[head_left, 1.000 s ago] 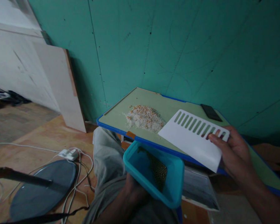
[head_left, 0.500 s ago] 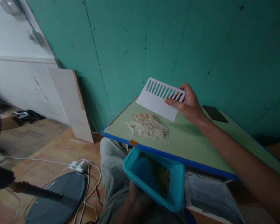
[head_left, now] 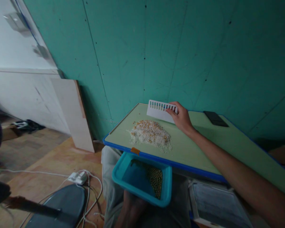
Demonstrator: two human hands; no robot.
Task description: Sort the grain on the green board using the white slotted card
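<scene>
My right hand is closed on the slotted end of a white plastic scraper. The scraper stands tilted at the far side of a heap of white and yellow grains, which lies on the pale green tabletop. Below the table's near edge, my left hand supports a blue plastic tub from beneath; its fingers are mostly hidden under it. Inside the tub, small greenish round grains are gathered toward the right end.
A dark flat object lies at the table's back right. Behind the table rises a green wall, with a board leaning on it. White cables and a round grey base are on the floor at left.
My right hand has lowered the scraper toward the tabletop behind the heap and turned it more upright. The tub has shifted left and sits more level under the table edge.
</scene>
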